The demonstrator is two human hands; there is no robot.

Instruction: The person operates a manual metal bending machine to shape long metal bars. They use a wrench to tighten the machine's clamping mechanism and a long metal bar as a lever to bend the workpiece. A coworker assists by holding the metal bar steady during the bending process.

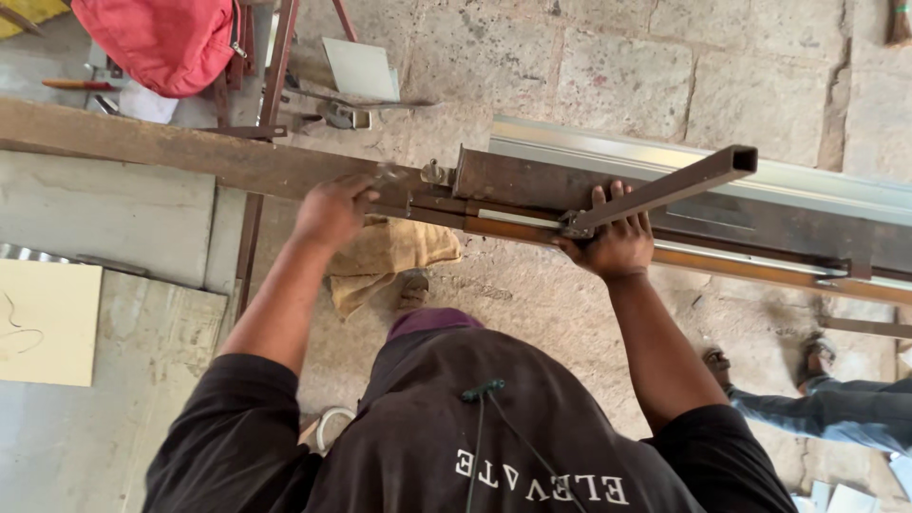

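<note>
Rusty steel beam (190, 157): laid across the view from upper left to right, raised above the stone floor (608, 66).

Left hand (331, 211): closed around the beam's near edge, beside a small bolt (434, 173).

Right hand (613, 242): closed on the frame where a square tube (665, 190) is joined; fingers (598, 197) are hooked over the top. The tube is angled up and to the right, its open end in free air.

Aluminium channel (665, 157): set just behind the frame, parallel to it.

Thin rails (760, 266): run rightward below the frame.

Sack cloth (385, 256): crumpled on the floor under the beam, between the arms (a foot is partly shown beside it).

Red bag (161, 38): upper left, among upright rusty bars (275, 76) and a pale sheet (359, 66).

Pale board (47, 323): at the left edge, on a grey slab.

Another person's legs (826, 408): lower right, well apart from the hands.

Open floor is seen behind the channel and beneath the frame; the left side is crowded.
</note>
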